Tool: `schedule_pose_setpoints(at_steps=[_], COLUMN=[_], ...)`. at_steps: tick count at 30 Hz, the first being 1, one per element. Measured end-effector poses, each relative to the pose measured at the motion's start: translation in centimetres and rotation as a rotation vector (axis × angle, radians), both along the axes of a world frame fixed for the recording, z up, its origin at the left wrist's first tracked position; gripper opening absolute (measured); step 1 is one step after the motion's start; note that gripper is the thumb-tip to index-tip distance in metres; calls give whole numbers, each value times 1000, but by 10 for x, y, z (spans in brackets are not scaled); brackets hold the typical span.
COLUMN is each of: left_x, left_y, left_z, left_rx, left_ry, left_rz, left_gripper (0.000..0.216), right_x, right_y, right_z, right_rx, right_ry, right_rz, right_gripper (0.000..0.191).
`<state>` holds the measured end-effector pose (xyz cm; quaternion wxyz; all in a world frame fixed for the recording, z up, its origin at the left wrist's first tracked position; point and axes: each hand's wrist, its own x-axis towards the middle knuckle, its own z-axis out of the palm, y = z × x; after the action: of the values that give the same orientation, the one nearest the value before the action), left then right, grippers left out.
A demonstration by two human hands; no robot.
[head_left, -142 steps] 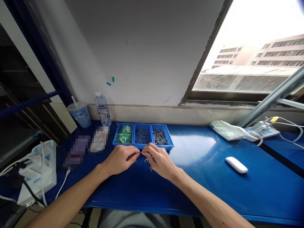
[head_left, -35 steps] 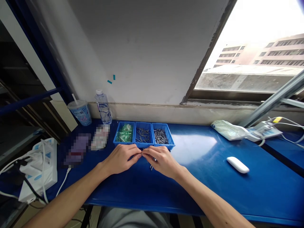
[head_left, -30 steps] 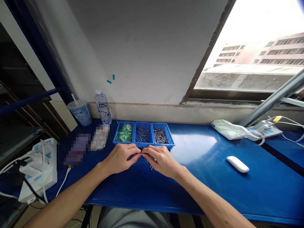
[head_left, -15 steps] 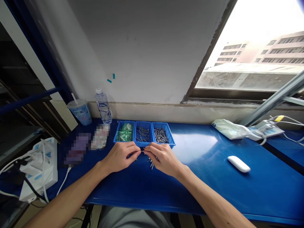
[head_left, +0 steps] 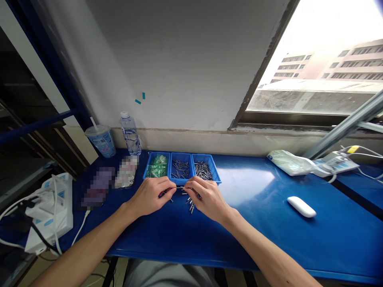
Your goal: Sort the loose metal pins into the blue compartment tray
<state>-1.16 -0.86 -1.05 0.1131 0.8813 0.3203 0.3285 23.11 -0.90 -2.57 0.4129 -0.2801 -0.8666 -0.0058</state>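
Observation:
My left hand and my right hand meet just in front of the blue bins, each with thumb and fingertips pinched. Between the fingertips runs a thin metal pin, which looks like a slim screw; its ends are hidden in the fingers. Several small silver metal pieces lie on the blue table beneath and beside my right hand. A few more small bits show near the left fingertips. Behind the hands, the middle bin holds thin dark screws, and the right bin is filled with short silver metal pieces.
The left bin contains green-printed plastic bags. A water bottle and a lidded cup stand by the wall. Phone-like blurred items and a power strip lie left. A white case and a packet lie right.
My right hand has shifted slightly to the right, and the gap between the fingertips is a little wider, showing more of the thin metal pin. The left hand is nearly still.

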Motion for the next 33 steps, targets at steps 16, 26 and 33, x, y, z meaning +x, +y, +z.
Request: schedule_pose_setpoints(at_steps=[16,26,33], left_x=[2,4,4], left_y=[-1,-2,-2], left_z=[-2,-4,-5], left_rx=[-6,-37,-18], left_ry=[40,75,74], left_rz=[-24,-64,-46], left_gripper=[19,17,19], right_x=[-2,-6,-6], right_y=[-1,-2,-1], right_z=[-5,-4,-5], right_rx=[-59,-135,-162], right_ry=[-51,-158,-211], right_rz=[4,35,1], right_gripper=[23,32,29])
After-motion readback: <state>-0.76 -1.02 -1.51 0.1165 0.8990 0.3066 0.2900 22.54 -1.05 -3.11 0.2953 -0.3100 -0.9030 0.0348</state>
